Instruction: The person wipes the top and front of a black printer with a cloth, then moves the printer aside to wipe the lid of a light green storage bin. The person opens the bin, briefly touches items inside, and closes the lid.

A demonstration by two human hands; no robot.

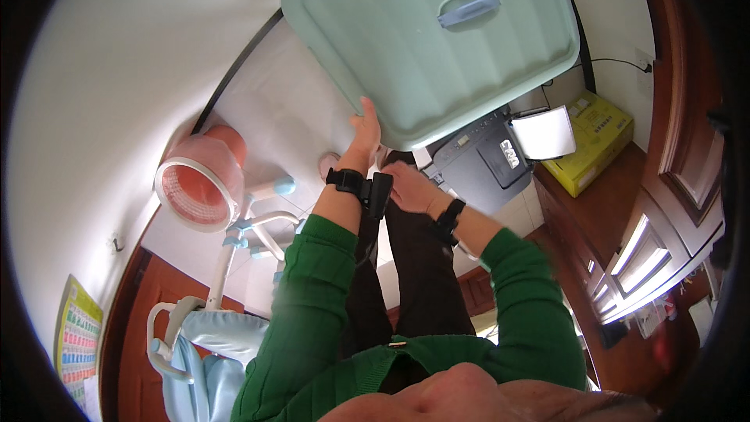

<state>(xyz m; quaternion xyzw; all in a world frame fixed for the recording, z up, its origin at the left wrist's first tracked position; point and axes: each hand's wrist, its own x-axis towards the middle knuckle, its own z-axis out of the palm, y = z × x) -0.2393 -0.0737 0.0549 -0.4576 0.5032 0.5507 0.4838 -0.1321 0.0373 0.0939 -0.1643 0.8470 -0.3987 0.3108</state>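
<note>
A large pale-green plastic storage box lid [398, 53] with a blue handle [469, 10] fills the upper part of the view, tilted. At its near left corner is my left hand [368, 132], thumb extended across the edge. Whether those fingers grip the rim cannot be told. My right hand [413, 187] is lower, just below the corner, slightly blurred, with its fingertips partly hidden behind the black device [379, 194] on my left wrist. A black band [450, 220] circles my right wrist.
A dark printer [483, 158] with white paper [545, 132] is at the right, near a yellow box [592, 140] on a brown wooden cabinet [562, 199]. On the left are a pink basket [199, 181] and a white tubular frame [220, 269] with light-blue fabric [225, 334].
</note>
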